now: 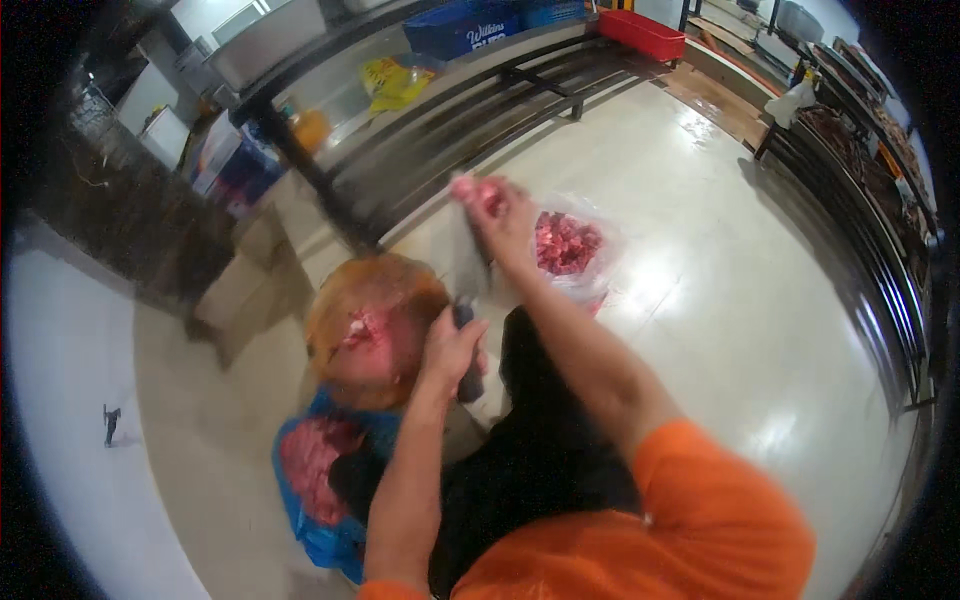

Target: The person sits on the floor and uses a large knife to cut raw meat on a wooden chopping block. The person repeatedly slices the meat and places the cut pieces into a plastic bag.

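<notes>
My left hand (450, 350) is wrapped round the dark handle of a wide-bladed knife (472, 275). The blade points away from me, beside the round wooden chopping block (405, 275). Farther out, my right hand (508, 228) is closed round pieces of raw red meat (482, 192), blurred by motion. Small scraps of meat (365, 332) lie on the block's stained top. To the right of my right wrist, a clear plastic bag (603, 235) on the floor holds cut chunks of meat (567, 243).
Left of my legs, a blue plastic bag (322, 540) holds a larger mass of meat (312, 465). A black metal rack (440, 130) stands ahead, with a yellow bag (395, 82) and a red tray (642, 35). Cardboard (245, 300) lies left of the block. Another rack (840, 180) lines the right.
</notes>
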### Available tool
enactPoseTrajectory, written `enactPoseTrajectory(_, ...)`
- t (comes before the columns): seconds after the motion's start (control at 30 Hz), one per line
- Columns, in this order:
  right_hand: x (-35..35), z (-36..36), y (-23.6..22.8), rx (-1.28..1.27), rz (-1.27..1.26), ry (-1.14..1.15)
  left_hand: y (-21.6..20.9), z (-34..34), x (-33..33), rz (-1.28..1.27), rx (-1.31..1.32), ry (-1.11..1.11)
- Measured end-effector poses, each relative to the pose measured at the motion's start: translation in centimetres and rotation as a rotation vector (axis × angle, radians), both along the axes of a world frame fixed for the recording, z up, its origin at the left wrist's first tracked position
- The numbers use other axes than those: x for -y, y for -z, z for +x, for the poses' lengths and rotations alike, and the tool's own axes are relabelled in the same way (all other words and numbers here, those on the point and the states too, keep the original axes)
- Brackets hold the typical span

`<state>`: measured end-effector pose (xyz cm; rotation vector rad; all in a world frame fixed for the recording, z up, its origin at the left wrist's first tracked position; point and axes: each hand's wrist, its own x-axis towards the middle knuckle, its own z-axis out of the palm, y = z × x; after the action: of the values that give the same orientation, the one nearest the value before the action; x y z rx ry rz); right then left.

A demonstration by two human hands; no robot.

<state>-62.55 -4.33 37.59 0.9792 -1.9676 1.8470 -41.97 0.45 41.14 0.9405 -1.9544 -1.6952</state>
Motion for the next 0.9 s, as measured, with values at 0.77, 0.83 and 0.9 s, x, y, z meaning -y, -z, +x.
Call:
enactPoseTrajectory(0.77, 8.6, -5.9, 9.0, 0.312, 0.521, -0.784, 6.1, 16.1, 5.2, 0.358, -0.061, -0.493)
enactPoseTrajectory(0.83, 10.6, 2.7, 7.7, 0.058, 0.761, -1.026, 9.3, 22.3, 5.1, 0.344, -0.073, -0.643)
enactPoseTrajectory(0.9, 10.6, 10.7, 7.1, 0.066, 0.722, -1.169, 10.9, 27.7, 3.8, 0.381, -0.100, -0.799)
